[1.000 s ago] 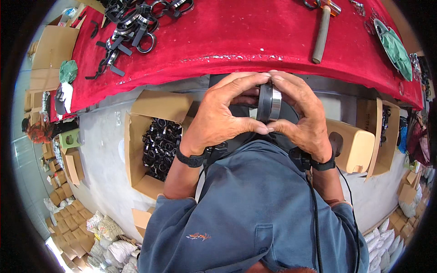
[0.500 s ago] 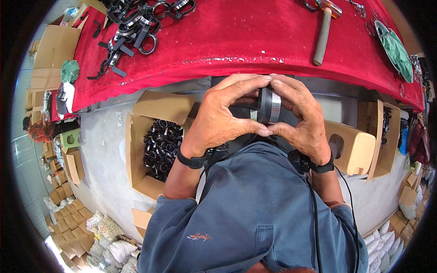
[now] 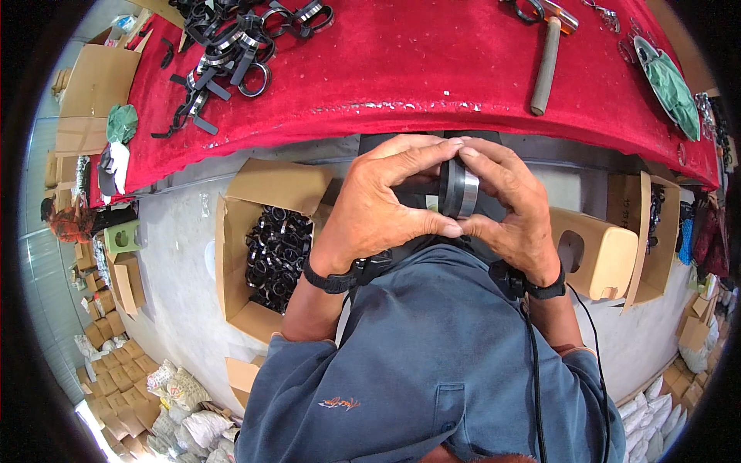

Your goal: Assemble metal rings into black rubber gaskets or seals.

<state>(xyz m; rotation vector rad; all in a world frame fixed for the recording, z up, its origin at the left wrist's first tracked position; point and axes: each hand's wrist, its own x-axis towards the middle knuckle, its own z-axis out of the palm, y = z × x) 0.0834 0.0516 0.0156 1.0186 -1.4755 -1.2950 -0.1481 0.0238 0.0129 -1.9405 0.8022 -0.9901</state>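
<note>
Between my two hands, just off the near edge of the red-covered table (image 3: 370,69), is a ring clamp (image 3: 468,191) with a black band and a shiny metal band, standing on edge. My left hand (image 3: 376,202) curves round its left side, fingertips at the top and thumb at the bottom. From the other side my right hand (image 3: 515,199) closes on it the same way, so the fingertips of both hands meet over it. Similar black and silver ring clamps (image 3: 224,58) lie heaped on the table's far left.
A hammer (image 3: 546,73) lies at the table's right, with a green cloth item (image 3: 670,89) beyond it. Left of me an open carton (image 3: 231,278) holds many black rings. To my right stand a beige plastic stool (image 3: 614,258) and another carton (image 3: 660,255).
Both hands have come slightly nearer my body with the ring clamp. Their grip looks nearly the same.
</note>
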